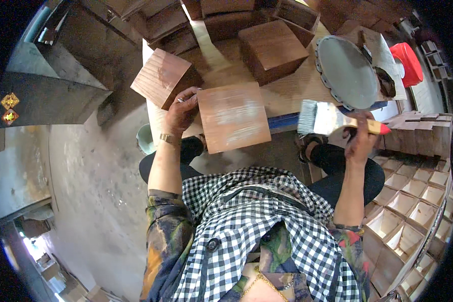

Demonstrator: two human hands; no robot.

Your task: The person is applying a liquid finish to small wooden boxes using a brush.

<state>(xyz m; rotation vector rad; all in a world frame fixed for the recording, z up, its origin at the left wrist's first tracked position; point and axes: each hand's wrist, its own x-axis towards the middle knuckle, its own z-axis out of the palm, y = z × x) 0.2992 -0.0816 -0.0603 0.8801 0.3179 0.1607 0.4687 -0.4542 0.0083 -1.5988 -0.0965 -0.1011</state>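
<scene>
My left hand [184, 111] grips the left edge of a wooden box [234, 118], held up in front of the bench. The box's square face is turned toward me, with streaks of whitish wet coating across its middle. In my right hand [360, 138] is a wide paintbrush [334, 120], its fingers closed round the yellow, red-tipped handle. The pale bristles point left, apart from the box. Just beyond the brush lies a round pan with a scalloped rim [318, 63], holding greyish-white liquid. Two more wooden boxes, one at left [161, 75] and one darker [273, 48], stand on the bench.
The low wooden bench [287, 98] stretches across in front of my knees. A red container [409, 64] is at its right end. Stacked open wooden boxes [402, 201] fill the right side. A pale green bucket [145, 139] stands on the floor at left. More boxes are piled beyond the bench.
</scene>
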